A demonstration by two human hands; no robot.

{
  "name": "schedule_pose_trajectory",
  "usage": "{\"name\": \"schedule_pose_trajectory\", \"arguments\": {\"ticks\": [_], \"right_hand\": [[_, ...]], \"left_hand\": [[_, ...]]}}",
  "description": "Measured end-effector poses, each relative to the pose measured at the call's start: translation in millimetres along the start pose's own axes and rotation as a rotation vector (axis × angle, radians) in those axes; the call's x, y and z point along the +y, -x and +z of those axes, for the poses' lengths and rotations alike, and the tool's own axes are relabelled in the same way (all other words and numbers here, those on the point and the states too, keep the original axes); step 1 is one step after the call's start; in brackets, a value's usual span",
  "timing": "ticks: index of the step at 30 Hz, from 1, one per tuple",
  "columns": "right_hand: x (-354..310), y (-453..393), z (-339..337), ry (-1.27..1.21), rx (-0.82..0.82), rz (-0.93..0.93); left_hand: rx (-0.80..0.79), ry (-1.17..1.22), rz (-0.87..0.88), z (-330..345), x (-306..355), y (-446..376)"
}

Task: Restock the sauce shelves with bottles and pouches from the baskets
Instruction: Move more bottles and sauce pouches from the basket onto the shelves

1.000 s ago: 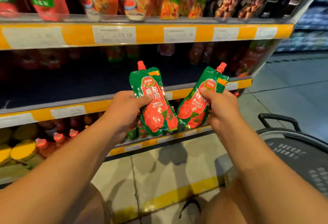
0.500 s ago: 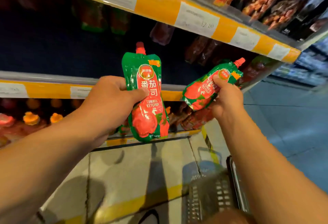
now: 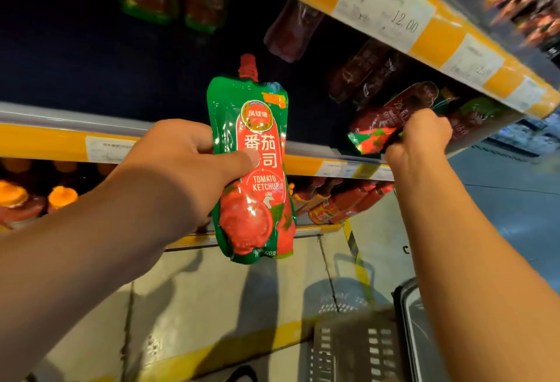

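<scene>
A tomato ketchup pouch, green and red with a red screw cap at the top, stands upright in the air in front of the middle shelf, gripped by the left hand. The fingers of that hand are curled round the pouch's left edge and back, and the thumb lies flat across the printed front, just above the words TOMATO KETCHUP. The right hand is raised further in, at the right end of the same shelf, with its fingers closed tight on a second pouch, which lies tilted with its top pointing up and to the right into the shadow under the upper shelf; its bottom corner juts out to the left of the knuckles. Other dark red pouches hang or lean in the shelf bay behind it. White price labels sit along the yellow shelf strips, one reading 12.00. Bottles with orange caps stand on the lower shelf at left, and red bottles lie on it at right. A dark basket rests on the pale floor below the right forearm.
</scene>
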State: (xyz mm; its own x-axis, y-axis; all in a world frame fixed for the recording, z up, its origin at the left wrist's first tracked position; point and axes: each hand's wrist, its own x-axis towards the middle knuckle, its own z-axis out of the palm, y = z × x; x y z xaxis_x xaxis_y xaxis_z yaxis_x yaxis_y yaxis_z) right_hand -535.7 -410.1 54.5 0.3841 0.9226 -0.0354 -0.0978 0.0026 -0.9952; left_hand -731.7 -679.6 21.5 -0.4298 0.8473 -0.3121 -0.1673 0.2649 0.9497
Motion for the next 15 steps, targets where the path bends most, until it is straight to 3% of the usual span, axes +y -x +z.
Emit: {"name": "schedule_pose_trajectory", "arguments": {"ticks": [9, 15], "right_hand": [[20.2, 12.3, 1.5, 0.209, -0.069, -0.109], [34.4, 13.9, -22.3, 0.644, -0.169, -0.253]], "left_hand": [[0.051, -0.004, 0.008, -1.5, 0.0, -3.8], [0.020, 0.018, 0.012, -5.1, 0.7, -0.9]]}}
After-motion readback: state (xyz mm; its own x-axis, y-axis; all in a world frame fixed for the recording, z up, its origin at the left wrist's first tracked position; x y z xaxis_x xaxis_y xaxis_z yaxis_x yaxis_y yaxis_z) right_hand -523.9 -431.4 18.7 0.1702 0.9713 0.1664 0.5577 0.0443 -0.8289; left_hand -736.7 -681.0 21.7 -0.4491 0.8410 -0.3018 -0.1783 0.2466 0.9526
